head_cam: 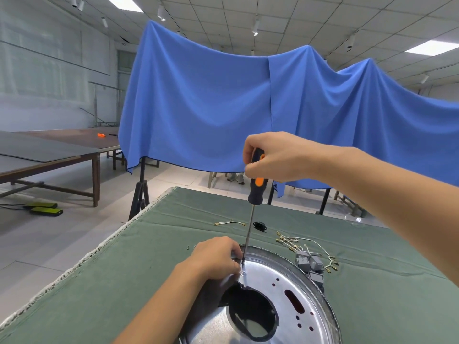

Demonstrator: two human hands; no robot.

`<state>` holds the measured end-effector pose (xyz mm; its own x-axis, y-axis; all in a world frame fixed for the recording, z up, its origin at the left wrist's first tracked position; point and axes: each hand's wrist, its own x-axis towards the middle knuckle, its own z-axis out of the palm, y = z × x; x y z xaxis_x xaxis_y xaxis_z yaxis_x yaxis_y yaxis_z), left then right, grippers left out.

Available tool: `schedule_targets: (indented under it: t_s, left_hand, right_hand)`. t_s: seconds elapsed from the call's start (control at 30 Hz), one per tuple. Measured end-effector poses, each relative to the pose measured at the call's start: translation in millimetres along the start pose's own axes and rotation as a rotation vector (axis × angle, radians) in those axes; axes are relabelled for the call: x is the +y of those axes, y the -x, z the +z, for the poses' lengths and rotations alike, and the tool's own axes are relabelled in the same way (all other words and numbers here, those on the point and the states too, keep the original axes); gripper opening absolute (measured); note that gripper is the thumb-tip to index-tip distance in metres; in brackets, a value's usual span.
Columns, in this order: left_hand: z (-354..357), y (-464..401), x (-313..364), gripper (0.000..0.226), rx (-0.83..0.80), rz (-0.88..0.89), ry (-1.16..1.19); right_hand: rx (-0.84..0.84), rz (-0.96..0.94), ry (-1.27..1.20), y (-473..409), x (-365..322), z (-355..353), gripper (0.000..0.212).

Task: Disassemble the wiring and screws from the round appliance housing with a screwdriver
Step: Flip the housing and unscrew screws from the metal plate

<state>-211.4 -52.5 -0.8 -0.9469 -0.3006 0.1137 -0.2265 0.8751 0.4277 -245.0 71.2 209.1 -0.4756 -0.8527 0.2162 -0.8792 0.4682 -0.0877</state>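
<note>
On green table [139, 269], round metal housing [280, 294] sat at 6 o'clock. Right hand [270, 157] gripped screwdriver [255, 187] upright, tip at housing's 11 o'clock rim. Left hand [216, 256] pinched rim there. Loose wires [295, 242] at 1 o'clock.

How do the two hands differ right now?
The right hand is raised, gripping the black-and-orange screwdriver handle; the left hand is low on the round shiny metal housing, fingers by the screwdriver tip. The right forearm reaches in from the right, the left from below. Both work the same spot.
</note>
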Motion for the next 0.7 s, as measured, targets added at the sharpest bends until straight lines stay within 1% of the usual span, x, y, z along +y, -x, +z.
schedule_targets:
  t_s: [0.07,0.1,0.17,0.2,0.23,0.3,0.33,0.4,0.43,0.47,0.53,0.57,0.6,0.63,0.7]
  left_hand:
    - [0.1,-0.4,-0.2,0.031,0.004,-0.002,-0.001]
    - [0.1,-0.4,-0.2,0.032,0.003,-0.003,-0.003]
    - [0.0,-0.2,-0.3,0.032,0.001,-0.005,-0.006]
    - [0.2,-0.2,-0.7,0.032,0.002,-0.005,-0.006]
    - [0.4,-0.3,-1.2,0.032,0.004,-0.004,-0.005]
    - [0.3,0.0,-1.3,0.032,0.002,-0.003,-0.002]
    - [0.3,0.0,-1.1,0.032,0.002,-0.003,-0.001]
    - [0.3,0.1,-1.3,0.032,0.001,-0.004,-0.001]
    - [0.1,0.2,-1.3,0.032,0.001,-0.004,-0.001]
    - [0.0,0.5,-1.3,0.032,0.000,-0.003,-0.001]
    - [0.1,0.5,-1.3,0.032,-0.001,-0.001,-0.004]
    - [0.4,0.6,-1.2,0.032,-0.002,-0.001,-0.006]
    - [0.5,0.8,-1.2,0.031,0.000,-0.003,-0.006]
    - [0.5,1.1,-1.1,0.031,0.001,-0.004,-0.007]
    - [0.3,1.2,-0.9,0.031,0.007,-0.005,-0.009]
  right_hand:
    - [0.028,0.010,0.026,-2.3,-2.0,2.2,0.022]
    - [0.033,0.018,0.029,-3.6,-2.3,2.9,0.021]
    - [0.028,0.022,0.006,-4.8,-0.8,3.2,0.005]
    - [0.020,0.027,-0.011,-4.4,0.6,2.1,0.006]
    - [0.007,0.034,-0.010,-3.9,1.3,0.9,0.012]
    - [0.006,0.069,0.053,-2.9,3.5,-0.7,0.014]
    - [0.011,0.098,0.085,-1.8,4.2,-1.4,0.018]
    - [0.041,0.150,0.113,-0.3,6.0,-2.0,0.039]
    - [0.060,0.150,0.125,-1.2,8.0,-1.2,0.042]
    - [0.076,0.134,0.143,-2.3,10.2,-0.3,0.035]
    - [0.072,0.127,0.108,-2.7,14.7,-0.3,0.013]
    - [0.048,0.137,0.068,-1.2,15.0,-1.0,0.011]
    - [0.025,0.147,0.052,0.2,14.8,-1.8,0.018]
    - [0.025,0.155,0.086,1.3,14.5,-1.7,0.023]
    - [0.088,0.168,0.201,3.2,15.6,1.0,0.028]
